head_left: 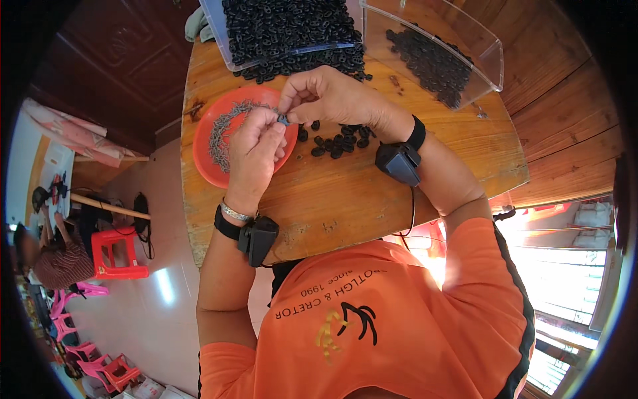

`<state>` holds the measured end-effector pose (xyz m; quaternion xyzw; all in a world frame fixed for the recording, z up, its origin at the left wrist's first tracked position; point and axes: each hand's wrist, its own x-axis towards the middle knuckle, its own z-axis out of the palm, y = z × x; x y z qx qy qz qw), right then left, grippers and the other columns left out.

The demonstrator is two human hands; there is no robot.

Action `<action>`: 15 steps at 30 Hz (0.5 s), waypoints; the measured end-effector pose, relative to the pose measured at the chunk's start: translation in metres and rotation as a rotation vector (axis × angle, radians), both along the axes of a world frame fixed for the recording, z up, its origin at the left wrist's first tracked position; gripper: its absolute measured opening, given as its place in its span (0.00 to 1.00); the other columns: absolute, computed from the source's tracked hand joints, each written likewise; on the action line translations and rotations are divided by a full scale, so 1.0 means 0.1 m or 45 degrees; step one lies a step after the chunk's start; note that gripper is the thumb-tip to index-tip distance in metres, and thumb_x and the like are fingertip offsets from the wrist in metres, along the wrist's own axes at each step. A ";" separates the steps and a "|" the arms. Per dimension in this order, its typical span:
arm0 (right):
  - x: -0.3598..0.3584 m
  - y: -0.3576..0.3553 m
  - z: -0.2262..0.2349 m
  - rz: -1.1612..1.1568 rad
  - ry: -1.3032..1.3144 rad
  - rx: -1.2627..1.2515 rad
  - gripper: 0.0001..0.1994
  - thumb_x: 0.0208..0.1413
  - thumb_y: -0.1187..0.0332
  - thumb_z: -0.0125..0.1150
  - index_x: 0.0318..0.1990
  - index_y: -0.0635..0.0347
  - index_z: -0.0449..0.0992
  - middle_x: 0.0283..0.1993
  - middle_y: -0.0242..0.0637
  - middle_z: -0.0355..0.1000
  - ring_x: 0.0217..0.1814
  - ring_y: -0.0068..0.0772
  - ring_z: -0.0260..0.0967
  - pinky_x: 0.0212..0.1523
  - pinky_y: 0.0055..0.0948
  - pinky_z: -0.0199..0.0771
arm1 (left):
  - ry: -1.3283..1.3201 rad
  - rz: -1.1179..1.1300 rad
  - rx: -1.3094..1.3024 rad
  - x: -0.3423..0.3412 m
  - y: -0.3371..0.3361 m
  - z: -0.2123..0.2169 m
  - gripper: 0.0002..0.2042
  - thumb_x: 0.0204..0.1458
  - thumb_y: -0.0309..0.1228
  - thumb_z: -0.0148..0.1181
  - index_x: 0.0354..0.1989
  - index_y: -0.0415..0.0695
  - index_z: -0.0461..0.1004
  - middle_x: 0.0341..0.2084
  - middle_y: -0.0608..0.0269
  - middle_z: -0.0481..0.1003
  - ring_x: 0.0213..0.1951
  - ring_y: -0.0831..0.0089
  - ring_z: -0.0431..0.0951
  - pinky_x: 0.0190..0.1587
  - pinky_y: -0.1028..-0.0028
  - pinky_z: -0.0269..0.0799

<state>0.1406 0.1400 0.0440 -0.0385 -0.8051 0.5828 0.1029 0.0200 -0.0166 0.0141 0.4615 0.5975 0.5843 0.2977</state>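
Observation:
Over the right part of an orange-red plate (201, 158), my two hands meet with fingertips together. My left hand (256, 147) is closed, its thumb and fingers pinching a small dark plastic piece (284, 120). Just beside that piece, my right hand (325, 98) is closed in a pinch; what lies between its fingertips is too small to make out. Many small grey screws (220, 143) form a curved heap on the plate. Loose black oval plastic pieces (342, 141) lie on the wooden table under my right wrist.
A clear bin (229, 50) full of black pieces stands at the table's far side, some spilled before it. To its right, a second clear bin (488, 73) holds fewer black pieces (425, 63). Left on the floor are a red stool (119, 256) and another seated person (63, 266).

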 end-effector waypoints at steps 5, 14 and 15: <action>0.00 -0.06 0.01 -0.039 -0.010 0.045 0.09 0.52 0.69 0.61 0.39 0.63 0.76 0.29 0.29 0.73 0.27 0.15 0.66 0.28 0.17 0.68 | 0.054 0.045 -0.001 0.01 0.01 0.01 0.04 0.54 0.26 0.51 0.34 0.38 0.69 0.20 0.67 0.69 0.20 0.84 0.67 0.23 0.82 0.64; -0.05 -0.20 -0.02 -0.243 0.399 0.503 0.05 0.52 0.72 0.61 0.35 0.63 0.75 0.31 0.30 0.73 0.29 0.18 0.69 0.29 0.20 0.69 | -0.481 -0.140 -0.017 -0.08 0.01 0.07 0.10 0.57 0.33 0.45 0.32 0.39 0.68 0.20 0.65 0.69 0.20 0.77 0.69 0.22 0.81 0.64; -0.06 -0.19 -0.05 -0.217 0.509 0.593 0.05 0.52 0.72 0.61 0.35 0.62 0.76 0.31 0.31 0.73 0.30 0.20 0.70 0.30 0.21 0.70 | -0.648 -0.219 -0.010 -0.09 0.00 0.08 0.11 0.58 0.34 0.44 0.32 0.40 0.68 0.20 0.63 0.69 0.19 0.76 0.69 0.22 0.80 0.64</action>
